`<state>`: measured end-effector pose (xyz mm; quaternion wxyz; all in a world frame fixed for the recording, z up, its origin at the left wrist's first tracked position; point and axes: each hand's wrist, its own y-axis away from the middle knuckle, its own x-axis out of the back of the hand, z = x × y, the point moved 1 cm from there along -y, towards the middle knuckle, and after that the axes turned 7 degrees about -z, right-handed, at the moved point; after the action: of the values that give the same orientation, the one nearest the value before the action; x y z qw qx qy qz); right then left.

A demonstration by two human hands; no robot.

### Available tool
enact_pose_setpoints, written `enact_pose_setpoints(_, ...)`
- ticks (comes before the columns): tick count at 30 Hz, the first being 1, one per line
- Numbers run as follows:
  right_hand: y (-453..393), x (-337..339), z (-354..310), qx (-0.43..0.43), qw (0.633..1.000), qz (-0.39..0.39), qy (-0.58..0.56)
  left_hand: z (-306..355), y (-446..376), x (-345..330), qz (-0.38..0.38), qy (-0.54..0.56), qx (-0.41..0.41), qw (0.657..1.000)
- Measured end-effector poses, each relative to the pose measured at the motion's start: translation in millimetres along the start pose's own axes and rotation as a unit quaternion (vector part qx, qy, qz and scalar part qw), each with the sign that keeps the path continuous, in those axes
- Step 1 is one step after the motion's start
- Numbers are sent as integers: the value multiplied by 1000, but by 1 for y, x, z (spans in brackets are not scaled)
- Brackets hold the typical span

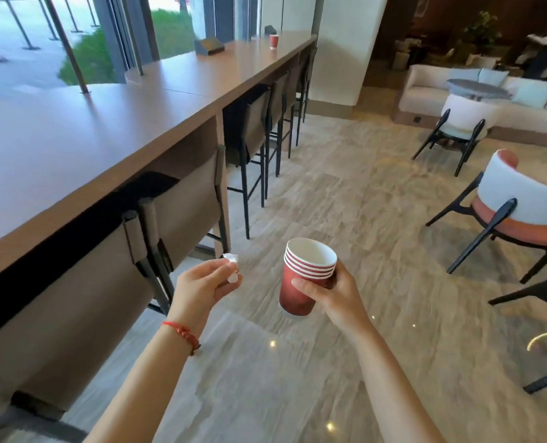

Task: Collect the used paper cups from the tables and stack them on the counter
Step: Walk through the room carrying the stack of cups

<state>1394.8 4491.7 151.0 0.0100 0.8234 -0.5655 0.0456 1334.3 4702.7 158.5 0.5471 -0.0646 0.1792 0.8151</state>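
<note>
Red paper cups, nested in a stack (307, 276), held upright in right hand (332, 294), grip wrapped round the sides. Left hand (201, 284) pinches crumpled white tissue (232, 268). One more red paper cup (274, 41) stands far down the long brown wooden desk (138, 123). Advice: approach alongside, keep stack level, free left hand before lifting.

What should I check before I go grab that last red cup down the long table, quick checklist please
1. Right hand grips the stack of red cups firmly: ok.
2. Stack nested and upright: ok, slightly tilted.
3. Left hand free for the lone red cup: not ok, it pinches a crumpled tissue.
4. Lone cup within view on the long table: ok, at the far end.
5. Lone cup empty: cannot tell.
6. Floor along the stools passable: ok.
</note>
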Motion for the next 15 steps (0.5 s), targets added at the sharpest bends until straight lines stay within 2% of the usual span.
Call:
enact_pose_setpoints(7,-83,-62,-6,23,986,-166,6,21,-19,50,132,4,-48,990)
enact_pose_setpoints(11,-124,-107,-14,34,961,-273,-9,34,-14,73,217,38,-89,971)
enact_pose_setpoints(15,-153,-146,-22,43,921,-386,-5,44,-6,91,310,67,-119,941)
